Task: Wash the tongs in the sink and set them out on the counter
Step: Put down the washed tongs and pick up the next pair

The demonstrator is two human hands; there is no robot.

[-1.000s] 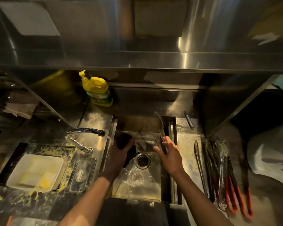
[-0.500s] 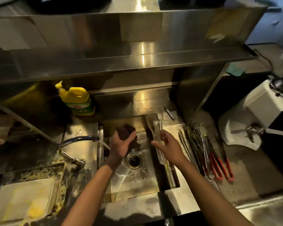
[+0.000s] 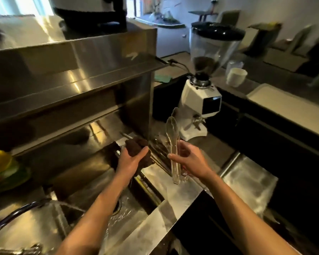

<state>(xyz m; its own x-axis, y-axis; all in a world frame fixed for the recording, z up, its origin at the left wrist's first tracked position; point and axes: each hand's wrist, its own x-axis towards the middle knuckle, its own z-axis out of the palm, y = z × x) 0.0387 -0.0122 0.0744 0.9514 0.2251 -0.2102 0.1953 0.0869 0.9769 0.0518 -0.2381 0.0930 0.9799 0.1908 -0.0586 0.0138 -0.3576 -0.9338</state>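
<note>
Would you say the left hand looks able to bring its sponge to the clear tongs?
Probably yes: the left hand grips the sponge beside the tongs in the right hand, nothing between.

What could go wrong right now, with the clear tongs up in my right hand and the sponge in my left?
1. The clear tongs stand upright in your right hand, over the counter and close to the coffee grinder. Drips or a swing could reach it.
2. Smooth, likely wet plastic gripped only low down may slip, perhaps onto the other tongs lying there. Your left hand, gripping the sponge, could not catch them.
</note>
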